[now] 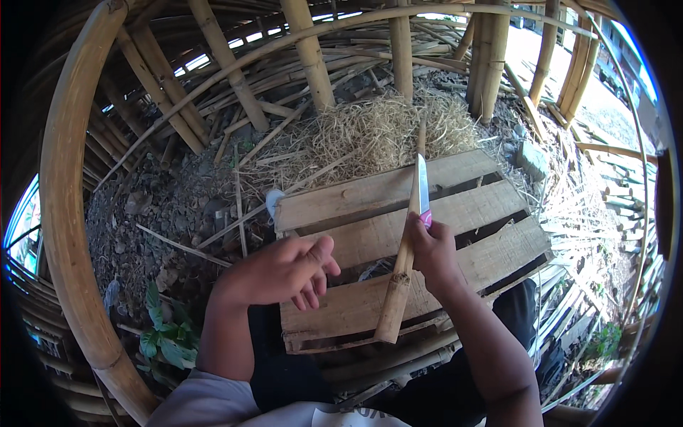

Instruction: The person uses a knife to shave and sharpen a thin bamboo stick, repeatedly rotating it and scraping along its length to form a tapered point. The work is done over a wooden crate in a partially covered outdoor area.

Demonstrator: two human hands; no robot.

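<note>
My right hand (435, 257) is closed on a knife with a pink handle (427, 219). Its bright blade (422, 183) points away from me. A split length of bamboo (400, 285) runs alongside the blade and is also gripped by that hand, its wide end toward me and its thin end far off. Both are over a slatted wooden pallet (348, 238). To the left, my left hand (288, 270) hovers above the pallet's near left part with nothing in it, fingers apart and loosely bent.
Beyond the pallet lies a heap of pale bamboo shavings (384, 128). A thick bamboo pole (64, 213) curves up on the left, and upright bamboo posts (309, 57) stand at the back. A leafy plant (167, 334) grows at lower left; a grey block (532, 160) lies right.
</note>
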